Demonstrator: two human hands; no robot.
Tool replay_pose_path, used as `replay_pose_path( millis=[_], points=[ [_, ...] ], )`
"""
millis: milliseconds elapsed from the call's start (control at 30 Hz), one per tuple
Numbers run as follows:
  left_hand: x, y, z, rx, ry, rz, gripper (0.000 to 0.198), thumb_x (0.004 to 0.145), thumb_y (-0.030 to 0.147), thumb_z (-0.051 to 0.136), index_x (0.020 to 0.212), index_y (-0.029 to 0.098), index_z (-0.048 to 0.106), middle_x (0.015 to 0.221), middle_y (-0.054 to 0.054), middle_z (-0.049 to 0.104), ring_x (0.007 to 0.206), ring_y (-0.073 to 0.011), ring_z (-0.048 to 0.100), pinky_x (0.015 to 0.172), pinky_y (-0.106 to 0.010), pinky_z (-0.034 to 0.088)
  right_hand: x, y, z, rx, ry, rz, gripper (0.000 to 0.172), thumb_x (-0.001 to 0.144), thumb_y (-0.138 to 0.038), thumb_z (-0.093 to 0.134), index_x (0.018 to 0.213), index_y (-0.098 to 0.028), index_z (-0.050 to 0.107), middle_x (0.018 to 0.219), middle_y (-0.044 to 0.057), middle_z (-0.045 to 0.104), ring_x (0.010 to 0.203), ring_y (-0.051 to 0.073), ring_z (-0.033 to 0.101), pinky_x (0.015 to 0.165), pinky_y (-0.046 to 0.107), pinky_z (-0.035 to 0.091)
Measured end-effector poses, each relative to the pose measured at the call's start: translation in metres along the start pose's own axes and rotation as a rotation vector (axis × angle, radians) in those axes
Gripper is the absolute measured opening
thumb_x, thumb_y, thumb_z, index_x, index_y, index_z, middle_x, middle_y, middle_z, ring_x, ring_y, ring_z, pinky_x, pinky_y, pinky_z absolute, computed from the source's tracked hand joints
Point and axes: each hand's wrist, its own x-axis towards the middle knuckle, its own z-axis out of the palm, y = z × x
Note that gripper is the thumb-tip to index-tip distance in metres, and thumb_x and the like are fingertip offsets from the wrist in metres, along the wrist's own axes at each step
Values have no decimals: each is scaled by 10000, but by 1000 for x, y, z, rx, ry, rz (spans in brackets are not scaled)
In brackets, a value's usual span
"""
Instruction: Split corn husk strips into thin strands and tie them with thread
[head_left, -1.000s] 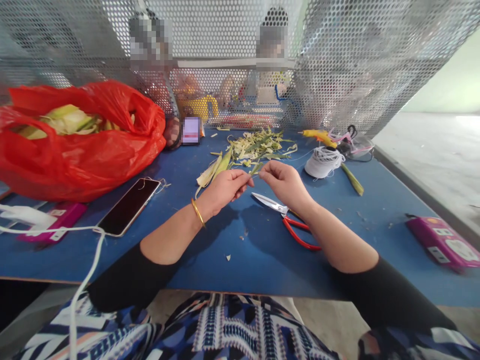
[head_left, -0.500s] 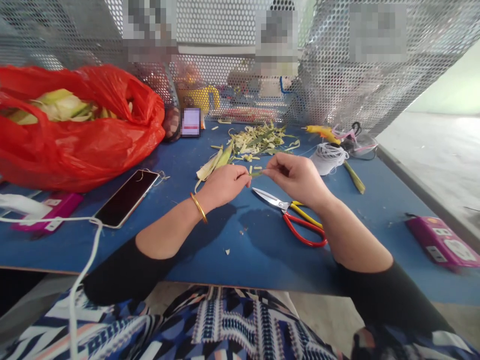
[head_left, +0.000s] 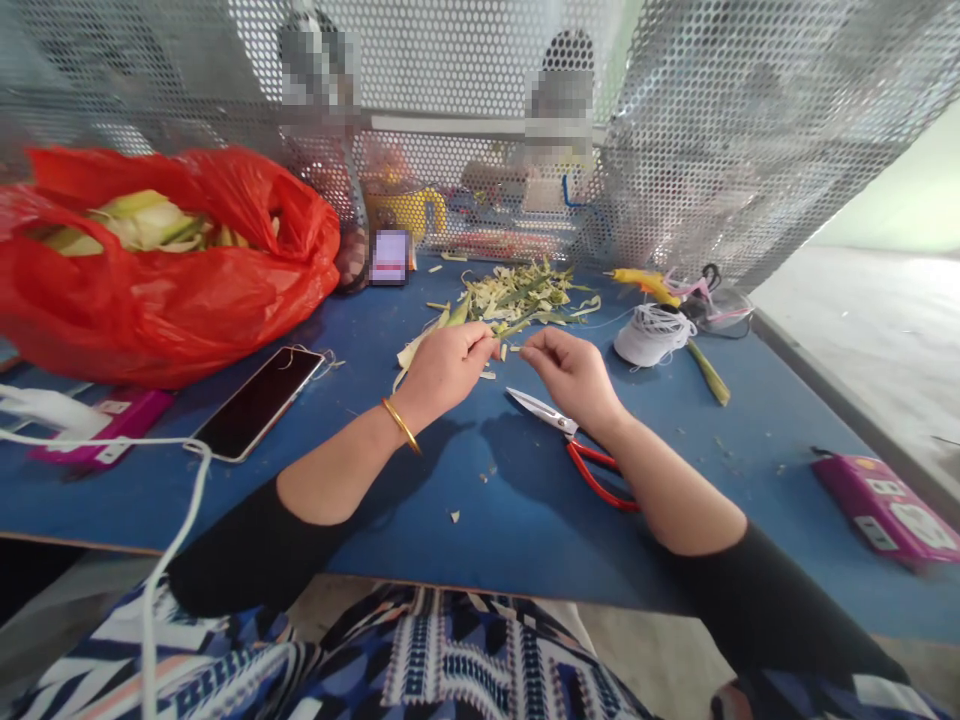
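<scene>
My left hand (head_left: 452, 365) wears a gold bangle (head_left: 401, 425) and is pinched closed on a thin green strip of corn husk (head_left: 519, 325), which points up and to the right. Just to its right, my right hand (head_left: 571, 372) is closed with thumb and finger pressed together; what it pinches, if anything, is too small to make out. A larger piece of husk (head_left: 414, 350) lies partly behind my left hand. Scissors (head_left: 546, 411) with red handles rest under my right hand and forearm, blades pointing left. Beyond both hands is a heap of shredded husk (head_left: 525, 292).
At the left stand a red plastic bag (head_left: 240, 325) of husks, a phone (head_left: 259, 405) and a white cable (head_left: 161, 570). White string (head_left: 651, 338), a husk piece (head_left: 709, 373) and a purple box (head_left: 885, 500) lie rightward. A perforated metal screen (head_left: 480, 60) closes off the back.
The green strip stretched between both hands before; now it sticks out from my left hand, and my right hand has come slightly lower. The scissors' yellow handle is now hidden by my arm.
</scene>
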Motion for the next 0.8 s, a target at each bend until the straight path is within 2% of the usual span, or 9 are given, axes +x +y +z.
replay_pose_path(
  millis=[67, 167, 267, 333, 433, 533, 633, 700, 800],
  points=[
    [-2, 1, 1, 131, -12, -22, 262, 961, 213, 513, 779, 187, 700, 706, -34, 688, 726, -200, 638, 676, -313, 409, -8, -10, 5, -201, 18, -142, 221, 945, -302, 507, 794, -211, 639, 773, 45, 662, 686, 161, 545, 624, 276, 367],
    [-6, 2, 1, 291, -125, 102, 268, 963, 221, 514, 755, 191, 680, 782, -75, 725, 811, -240, 680, 712, -331, 428, -13, -18, 1, -377, -47, -247, 245, 983, -286, 470, 860, -212, 669, 864, 79, 697, 734, 182, 583, 618, 284, 363],
    [-6, 1, -3, 283, -303, 287, 256, 947, 229, 542, 719, 197, 654, 781, -61, 725, 791, -227, 677, 717, -324, 433, -6, -16, -9, -274, -123, -192, 201, 950, -268, 522, 798, -212, 641, 798, 49, 672, 716, 172, 559, 644, 283, 381],
    [-4, -1, -8, 191, -349, 357, 253, 940, 223, 544, 712, 204, 651, 744, -29, 712, 736, -194, 655, 703, -307, 431, 2, -9, -16, -86, -161, -79, 186, 908, -286, 569, 744, -210, 613, 707, 12, 618, 661, 152, 507, 636, 279, 378],
    [0, -3, -13, 40, -252, 356, 237, 944, 218, 532, 750, 207, 668, 734, 1, 709, 712, -159, 641, 699, -280, 433, 9, 0, -16, 196, -211, 98, 215, 867, -367, 609, 722, -208, 597, 610, -37, 510, 594, 129, 423, 601, 279, 350],
    [1, -4, -11, 30, -90, 266, 243, 957, 216, 515, 776, 199, 676, 751, -10, 723, 730, -156, 643, 693, -277, 423, 7, 0, -8, 286, -229, 144, 252, 875, -410, 611, 725, -208, 600, 583, -55, 456, 585, 126, 402, 606, 284, 356],
    [1, -5, -5, 144, -3, 154, 252, 958, 210, 511, 770, 192, 678, 767, -43, 732, 747, -182, 640, 672, -301, 394, -2, -10, 2, 158, -117, 8, 250, 916, -357, 603, 713, -210, 603, 663, -21, 526, 661, 144, 476, 658, 292, 405],
    [1, -5, -2, 189, -7, 110, 253, 954, 210, 514, 762, 193, 677, 774, -55, 733, 753, -196, 639, 666, -310, 382, -9, -18, 6, 95, -6, -129, 240, 950, -316, 587, 733, -215, 608, 831, 32, 621, 792, 167, 564, 737, 302, 457],
    [1, -5, 0, 195, -28, 83, 262, 942, 197, 508, 738, 196, 671, 763, -59, 727, 738, -203, 633, 656, -313, 376, -15, -25, 9, 124, -22, -232, 233, 1008, -277, 514, 794, -226, 590, 973, 63, 673, 884, 175, 624, 805, 312, 496]
  ],
)
